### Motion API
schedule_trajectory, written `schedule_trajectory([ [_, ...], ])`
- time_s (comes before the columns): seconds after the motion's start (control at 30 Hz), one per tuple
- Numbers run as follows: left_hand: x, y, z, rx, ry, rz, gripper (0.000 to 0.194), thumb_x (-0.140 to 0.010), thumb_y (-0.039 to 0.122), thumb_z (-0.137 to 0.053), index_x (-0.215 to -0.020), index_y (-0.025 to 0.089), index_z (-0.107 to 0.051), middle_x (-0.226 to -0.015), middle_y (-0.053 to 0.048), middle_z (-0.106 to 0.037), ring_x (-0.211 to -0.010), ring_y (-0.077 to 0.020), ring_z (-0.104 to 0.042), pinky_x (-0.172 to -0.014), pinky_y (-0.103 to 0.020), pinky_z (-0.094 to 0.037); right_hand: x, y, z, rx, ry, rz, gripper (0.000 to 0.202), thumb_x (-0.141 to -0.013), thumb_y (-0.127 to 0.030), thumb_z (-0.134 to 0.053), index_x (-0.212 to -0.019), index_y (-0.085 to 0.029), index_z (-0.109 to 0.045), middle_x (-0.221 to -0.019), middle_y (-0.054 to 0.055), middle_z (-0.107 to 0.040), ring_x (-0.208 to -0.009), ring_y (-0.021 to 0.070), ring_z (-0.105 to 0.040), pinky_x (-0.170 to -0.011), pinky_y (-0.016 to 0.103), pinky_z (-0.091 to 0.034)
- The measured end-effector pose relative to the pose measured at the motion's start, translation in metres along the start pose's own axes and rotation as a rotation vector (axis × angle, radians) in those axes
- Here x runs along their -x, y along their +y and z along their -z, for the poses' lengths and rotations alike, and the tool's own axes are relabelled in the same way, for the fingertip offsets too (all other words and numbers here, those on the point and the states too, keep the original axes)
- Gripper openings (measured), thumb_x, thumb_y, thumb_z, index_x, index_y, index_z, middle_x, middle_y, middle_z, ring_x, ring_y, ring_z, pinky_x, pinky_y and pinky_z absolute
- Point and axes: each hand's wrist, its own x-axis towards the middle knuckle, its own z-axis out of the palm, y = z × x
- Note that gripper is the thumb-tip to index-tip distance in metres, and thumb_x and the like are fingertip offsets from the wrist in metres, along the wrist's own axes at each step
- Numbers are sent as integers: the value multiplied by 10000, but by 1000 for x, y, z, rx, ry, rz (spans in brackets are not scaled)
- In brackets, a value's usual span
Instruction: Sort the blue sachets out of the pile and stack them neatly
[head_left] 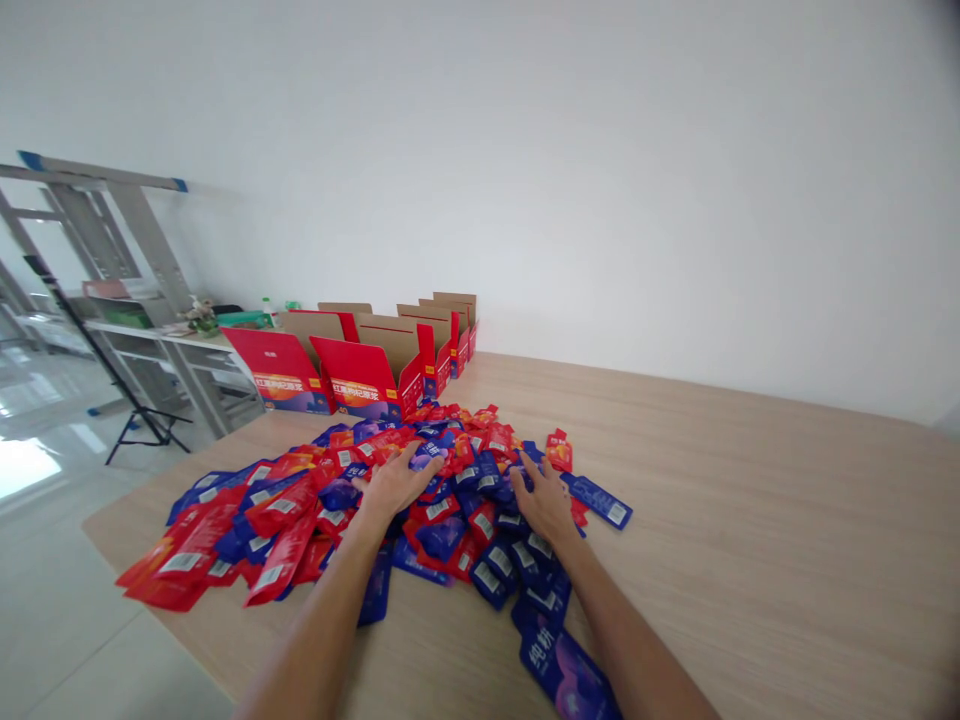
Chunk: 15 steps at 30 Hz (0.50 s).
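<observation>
Black tripod (84, 331), grey metal ladder (148, 235), white wall (675, 200)

Pale wood-grained table (750, 510), seen from its near edge, bearing a spread heap of red and blue sachets (442, 512), with open red boxes (360, 372) standing behind.

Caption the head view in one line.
Left hand and right hand at a heap of red and blue packets, open boxes behind.

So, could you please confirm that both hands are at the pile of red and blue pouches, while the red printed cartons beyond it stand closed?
Not quite: the head view shows the red printed cartons standing open, their brown insides showing. The left hand and right hand are indeed at the pile of red and blue pouches.
</observation>
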Motion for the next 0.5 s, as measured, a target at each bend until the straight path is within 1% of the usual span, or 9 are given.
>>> schedule_trajectory([
  [0.1,4,10,-10,28,-23,-41,774,-766,796,-414,-1381,331,-488,-1375,-113,-568,-1228,-390,-529,-1031,-586,-317,1,0,0,29,-91,0,599,-914,-657,-366,-1412,-339,-465,-1509,116,-370,-1355,341,-392,-1047,570,-332],
  [0.2,8,22,-23,57,-51,-59,779,-769,770,-455,-1387,295,-486,-1346,-129,-591,-1213,-367,-552,-1009,-506,-368,3,3,6,35,-124,12,594,-913,-640,-392,-1432,-352,-433,-1520,94,-358,-1377,321,-369,-1085,526,-308],
  [0.27,11,29,-30,76,-55,-87,776,-775,758,-466,-1392,288,-478,-1344,-130,-593,-1217,-356,-553,-1005,-474,-377,4,8,11,29,-116,18,584,-915,-609,-415,-1437,-347,-426,-1516,85,-366,-1391,309,-351,-1104,502,-294],
  [0.37,15,38,-37,101,-57,-138,770,-784,740,-478,-1395,271,-470,-1349,-131,-589,-1228,-337,-549,-1002,-428,-385,6,16,19,10,-92,24,573,-915,-578,-435,-1431,-326,-442,-1505,88,-384,-1392,298,-355,-1103,472,-316],
  [0.5,20,47,-46,116,-67,-153,765,-783,724,-504,-1391,260,-470,-1346,-130,-591,-1229,-325,-551,-991,-400,-393,10,30,26,-3,-49,34,569,-917,-565,-437,-1427,-313,-449,-1480,86,-418,-1378,291,-378,-1097,460,-338],
])
